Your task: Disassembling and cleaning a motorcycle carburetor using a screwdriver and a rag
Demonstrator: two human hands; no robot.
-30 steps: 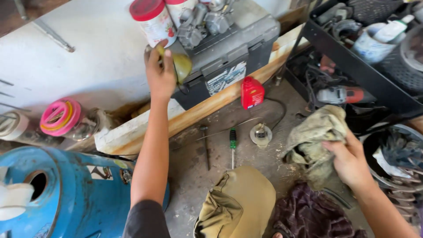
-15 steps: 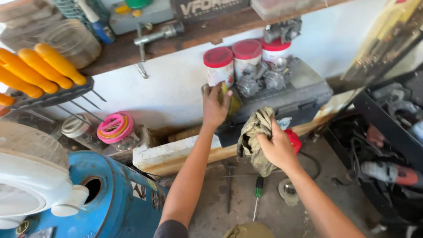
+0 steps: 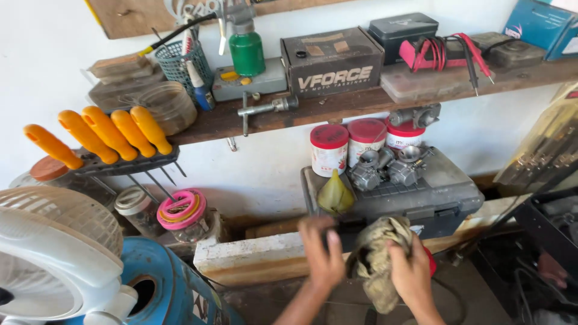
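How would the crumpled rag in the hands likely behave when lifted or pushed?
The rag bunches in loose folds between the left hand and right hand, so it is probably floppy and light. It would likely drape rather than roll. Its stained, rough weave suggests an easy, non-slippery grip.

1. A wooden shelf point(image 3: 337, 108) on the white wall carries a green bottle point(image 3: 246, 51), a dark cardboard box point(image 3: 333, 63), a teal mesh basket point(image 3: 178, 63) and a red-leaded meter point(image 3: 442, 53).
2. Below, a grey tool case point(image 3: 445, 192) bears three red-lidded tubs point(image 3: 329, 148), metal carburettors point(image 3: 385, 167) and a yellowish funnel point(image 3: 335, 194).
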